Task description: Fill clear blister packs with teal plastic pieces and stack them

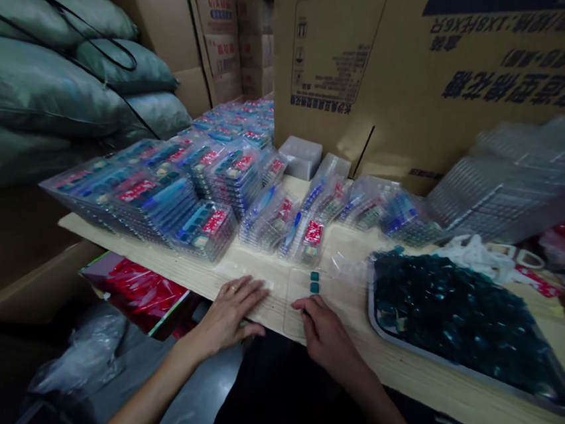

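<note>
My left hand [233,314] lies on the table's front edge with its fingers spread and nothing in it. To its right, my right hand [323,332] is closed, fingertips pinched over a clear plastic tray [294,321]; whatever those fingers hold is hidden. Two dark green pieces [314,282] sit one behind the other at the tray's upper right, just beyond my right hand. A large grey-rimmed tray [375,317] heaped with dark green pieces [458,309] stands to the right.
Stacks of filled clear trays [148,199] cover the left and back of the table [263,303]. Nested clear trays [495,186] lean at the back right before a large cardboard box [406,70]. A box of red packets [139,291] sits below the left edge; sacks [39,88] are piled left.
</note>
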A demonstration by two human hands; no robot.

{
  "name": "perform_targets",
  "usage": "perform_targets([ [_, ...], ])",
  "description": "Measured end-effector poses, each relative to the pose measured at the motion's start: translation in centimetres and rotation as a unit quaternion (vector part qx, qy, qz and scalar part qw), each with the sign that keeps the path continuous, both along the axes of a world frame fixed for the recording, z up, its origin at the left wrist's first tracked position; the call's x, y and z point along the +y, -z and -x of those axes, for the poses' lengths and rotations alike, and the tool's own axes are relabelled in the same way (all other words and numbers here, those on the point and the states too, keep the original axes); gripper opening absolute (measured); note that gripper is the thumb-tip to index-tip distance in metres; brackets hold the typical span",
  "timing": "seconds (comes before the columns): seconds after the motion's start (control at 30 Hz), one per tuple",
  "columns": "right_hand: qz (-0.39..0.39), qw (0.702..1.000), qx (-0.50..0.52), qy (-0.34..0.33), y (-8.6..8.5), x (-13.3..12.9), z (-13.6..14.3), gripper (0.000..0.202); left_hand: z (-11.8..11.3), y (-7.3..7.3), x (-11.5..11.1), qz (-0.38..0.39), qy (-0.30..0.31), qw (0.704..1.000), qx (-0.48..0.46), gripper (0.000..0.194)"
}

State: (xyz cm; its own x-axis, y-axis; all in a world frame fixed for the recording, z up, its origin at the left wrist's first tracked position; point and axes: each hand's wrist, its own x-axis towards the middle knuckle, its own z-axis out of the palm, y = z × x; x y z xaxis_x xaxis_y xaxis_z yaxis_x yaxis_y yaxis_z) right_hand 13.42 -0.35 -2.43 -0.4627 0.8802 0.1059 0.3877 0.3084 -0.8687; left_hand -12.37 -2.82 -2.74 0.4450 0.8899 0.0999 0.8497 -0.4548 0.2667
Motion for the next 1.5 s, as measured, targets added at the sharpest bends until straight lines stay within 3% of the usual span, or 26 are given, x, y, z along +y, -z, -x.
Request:
perform_targets([
  [0.1, -0.023, 0.999, -0.04, 0.008, 0.5, 0.2, -0.1, 0.039, 0.1, 0.0, -2.3, -0.006, 0.063, 0.998, 0.016, 0.067],
  [0.2, -0.035, 0.997, -0.068, 0.008, 0.9, 0.8, -1.6, 0.046, 0.2, 0.3, -3.1, -0.06, 0.08, 0.995, -0.002, 0.048],
  [0.37, 0.016, 0.998, -0.06, 0.02, 0.9, 2.2, -3.0, 0.036, 1.5, 1.4, -0.8, -0.146, 0.049, 0.985, -0.079, 0.042],
  [0.47, 0.096, 0.994, 0.006, 0.052, 0.5, 2.7, -2.8, 0.023, 2.6, 0.7, 0.0, -0.187, 0.056, 0.975, -0.104, 0.042],
  [0.53, 0.163, 0.981, 0.081, 0.067, -0.3, 2.8, -2.4, 0.02, 3.1, -0.7, 0.2, -0.254, -0.011, 0.956, -0.143, 0.042],
  [0.6, 0.227, 0.959, 0.163, 0.055, -1.3, 3.0, -1.7, 0.025, 3.3, -2.4, 0.7, -0.285, -0.126, 0.929, -0.198, 0.039],
  [0.67, 0.273, 0.933, 0.232, 0.02, -2.2, 3.2, -0.7, 0.033, 3.1, -3.3, 1.9, -0.225, -0.197, 0.924, -0.239, 0.035],
  [0.77, 0.297, 0.916, 0.267, -0.026, -2.8, 3.8, 1.0, 0.043, 2.3, -2.6, 4.6, -0.097, -0.165, 0.951, -0.244, 0.033],
  [0.83, 0.278, 0.928, 0.245, -0.027, -2.5, 4.2, 2.0, 0.045, 1.3, -1.5, 6.2, -0.085, -0.152, 0.96, -0.22, 0.032],
  [0.9, 0.215, 0.957, 0.197, -0.011, -2.0, 4.5, 2.7, 0.047, -0.3, -0.8, 6.8, -0.125, -0.182, 0.953, -0.209, 0.029],
  [0.97, 0.121, 0.984, 0.129, 0.009, -1.4, 4.5, 3.0, 0.048, -2.3, -0.9, 6.2, -0.131, -0.211, 0.933, -0.259, 0.026],
  [1.0, 0.073, 0.993, 0.09, 0.019, -1.2, 4.4, 3.1, 0.049, -3.4, -1.0, 5.6, -0.098, -0.213, 0.922, -0.308, 0.027],
  [1.13, -0.052, 0.998, -0.03, 0.032, -0.9, 3.5, 3.8, 0.05, -7.1, -1.6, 3.2, 0.121, -0.199, 0.835, -0.499, 0.029],
  [1.33, -0.066, 0.997, -0.04, 0.015, -1.1, 1.9, 4.7, 0.029, -7.7, -1.1, 2.6, 0.234, -0.254, 0.683, -0.644, 0.032],
  [1.4, -0.059, 0.997, -0.042, 0.006, -1.2, 1.6, 4.9, 0.026, -7.6, -1.2, 2.4, 0.243, -0.267, 0.662, -0.657, 0.034],
  [1.5, -0.054, 0.997, -0.046, 0.02, -1.3, 1.3, 5.2, 0.019, -7.2, -1.4, 2.0, 0.224, -0.285, 0.658, -0.66, 0.037],
])
